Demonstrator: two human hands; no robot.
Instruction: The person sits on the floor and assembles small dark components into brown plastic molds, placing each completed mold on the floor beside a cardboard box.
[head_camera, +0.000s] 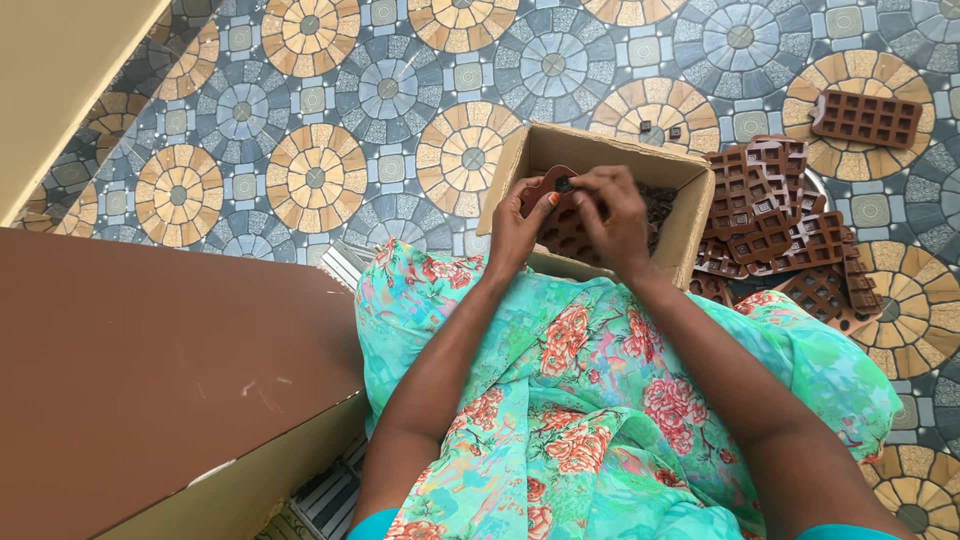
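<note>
The brown mould tray (553, 215) sits over the open cardboard box (690, 215), with your left hand (515, 228) curled around its near left edge, thumb on top. Your right hand (612, 215) lies over the tray's right side, fingers bent down onto it and pinching at a small dark piece (565, 185) near its top. A heap of similar brown trays (775, 215) rests on the patterned tile floor (240, 110) just right of the box.

Brown moulds (770, 215); green floral cloth (600, 400); perhaps dark pieces (660, 205).
</note>
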